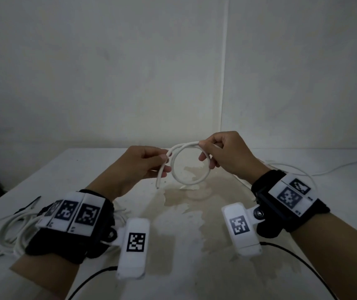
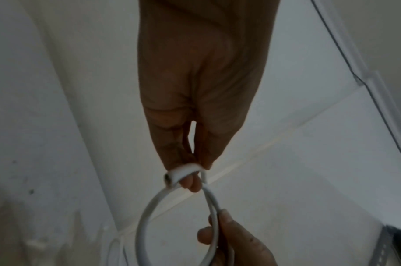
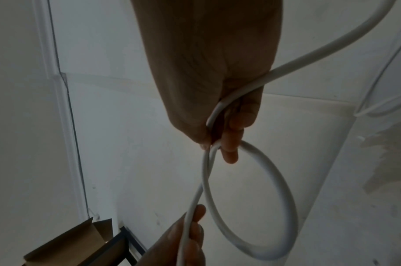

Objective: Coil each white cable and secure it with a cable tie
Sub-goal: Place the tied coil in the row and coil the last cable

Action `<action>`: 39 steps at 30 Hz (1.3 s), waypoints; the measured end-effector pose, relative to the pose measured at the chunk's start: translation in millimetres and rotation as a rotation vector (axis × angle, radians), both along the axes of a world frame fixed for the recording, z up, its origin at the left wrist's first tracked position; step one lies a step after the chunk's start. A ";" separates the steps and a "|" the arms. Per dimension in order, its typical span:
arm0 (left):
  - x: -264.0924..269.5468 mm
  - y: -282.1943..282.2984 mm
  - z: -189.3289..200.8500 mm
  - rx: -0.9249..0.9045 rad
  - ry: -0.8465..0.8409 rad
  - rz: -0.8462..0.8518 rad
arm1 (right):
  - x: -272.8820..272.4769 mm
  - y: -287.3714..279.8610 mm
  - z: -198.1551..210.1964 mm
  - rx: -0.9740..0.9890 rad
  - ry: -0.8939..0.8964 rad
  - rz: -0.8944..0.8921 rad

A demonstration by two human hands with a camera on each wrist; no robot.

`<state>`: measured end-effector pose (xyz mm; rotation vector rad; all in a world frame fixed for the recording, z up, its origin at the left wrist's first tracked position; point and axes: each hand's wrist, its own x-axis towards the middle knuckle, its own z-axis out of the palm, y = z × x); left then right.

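**First loop formed; tying not yet begun**

A thin, round, white plastic-sheathed cable (image 1: 189,167) is held in the air above the stained white table (image 1: 195,224), with one single loop made in it. The loop is pinched at its top right by the right hand (image 1: 227,155), whose thumb and fingers are curled round the crossing strands. The short free end is pinched between thumb and fingertips of the left hand (image 1: 138,167), and its cut tip hangs down just left of the loop. From the right hand the rest of the cable is led away over the table to the right of the loop, so a good length appears still to be coiled.

The task is judged to be at an early stage: only one turn is made, and no cable tie is seen on this cable. A loose bundle of white cables (image 1: 2,234) lies on the table well to the left of the loop, partly hidden by the left wrist; whether it is tied cannot be told. A small dark strip (image 1: 29,205) lies just above that bundle; it may be a tie, but this cannot be confirmed.

No brand or legible writing is visible. Only black-and-white square code markers (image 1: 136,242) are carried on the wrist-mounted units, below the loop.
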<state>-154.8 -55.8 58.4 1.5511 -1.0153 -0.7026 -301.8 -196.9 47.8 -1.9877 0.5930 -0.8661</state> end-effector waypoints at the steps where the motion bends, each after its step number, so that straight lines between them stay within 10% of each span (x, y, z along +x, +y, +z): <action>1: -1.1 -0.9 -1.5 -0.027 0.007 0.007 | -0.5 0.5 0.6 0.019 -0.021 0.006; 10: -28.5 -14.1 -16.4 -0.213 0.095 0.109 | -6.5 7.6 2.5 0.067 -0.098 0.033; 25: -12.3 -17.3 -29.0 -0.143 -1.047 0.448 | -2.1 24.5 2.6 0.128 -0.072 0.082; 31: -17.7 -14.4 -20.3 -0.120 -0.221 0.070 | -6.7 15.6 -2.3 0.143 -0.081 0.046; 39: -24.2 -5.5 -18.0 -0.040 -0.774 0.044 | -14.5 11.0 -1.4 0.070 -0.054 0.034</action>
